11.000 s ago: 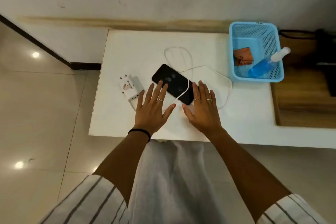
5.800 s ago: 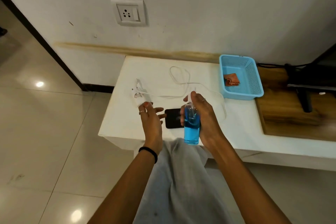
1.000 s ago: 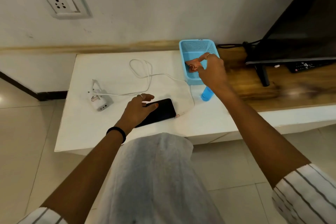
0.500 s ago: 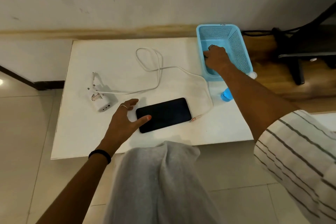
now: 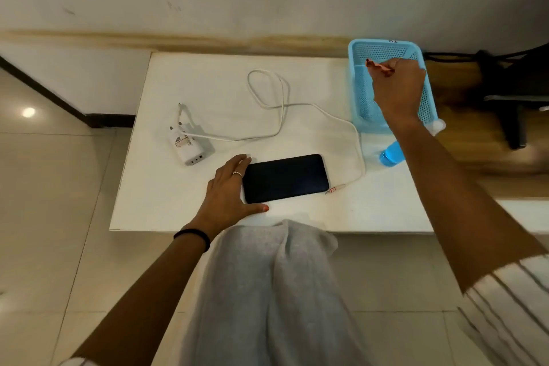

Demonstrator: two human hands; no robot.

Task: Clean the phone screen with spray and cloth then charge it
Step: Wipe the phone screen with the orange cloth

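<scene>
Left hand (image 5: 228,192) is lying spread on the table (image 5: 166,205), fingers touching the short end of the phone (image 5: 285,178), which is lying flat, screen dark. Right hand (image 5: 396,89) is pinching the orange cloth (image 5: 376,65) over the blue basket (image 5: 361,98). Spray bottle (image 5: 391,154) is lying beside the basket, partly hidden by the forearm.

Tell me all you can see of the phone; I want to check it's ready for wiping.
The phone is a black slab with rounded corners, lying flat and screen-up near the white table's front edge. Its glossy screen is dark. The left hand steadies its left end, fingers spread. The cable's plug lies just off its right end, not plugged in.
</scene>
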